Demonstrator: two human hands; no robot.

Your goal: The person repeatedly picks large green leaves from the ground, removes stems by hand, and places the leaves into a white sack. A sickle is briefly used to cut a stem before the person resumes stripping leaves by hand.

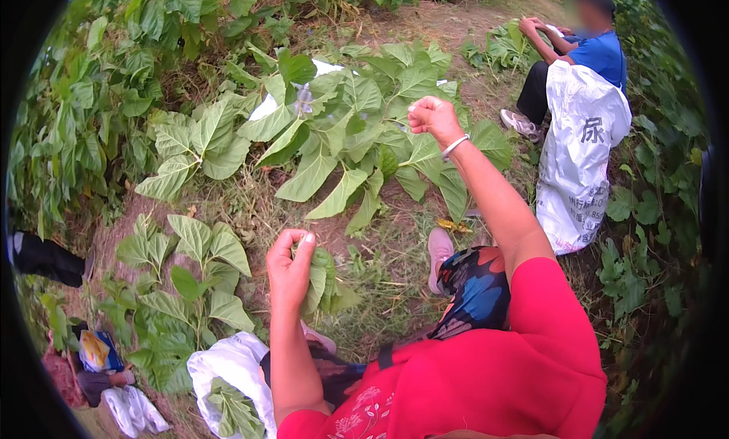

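Apparently held a small bunch of broad, limp green leaves [323, 281] in the bare left hand [291, 268] with curled fingers, above patchy green grass [372, 280]. Had the bare right hand [431, 119], with a smooth silvery bangle [456, 146] at the wrist, farther out and higher, in front of a spread heap of large, heart-shaped green leaves on stalks [313, 173]. Had those fingers closed inward, with nothing visible in the grasp (could not tell about anything thin hidden between the fingertips). Judged the step in hand to be gathering: picking leaves off stalks and bunching them in the left. Noted an open white woven-plastic sack [206, 365] at lower left, with folded green leaves [231, 409] inside. Judged the next move to call for loosening the right fingers, pinching one leaf at its stalk, and a left grip firm enough for the bunch without crushing. Saw, off to the right, a seated co-worker in a blue shirt [600, 56], partly behind a tall white sack with dark printing [566, 109].
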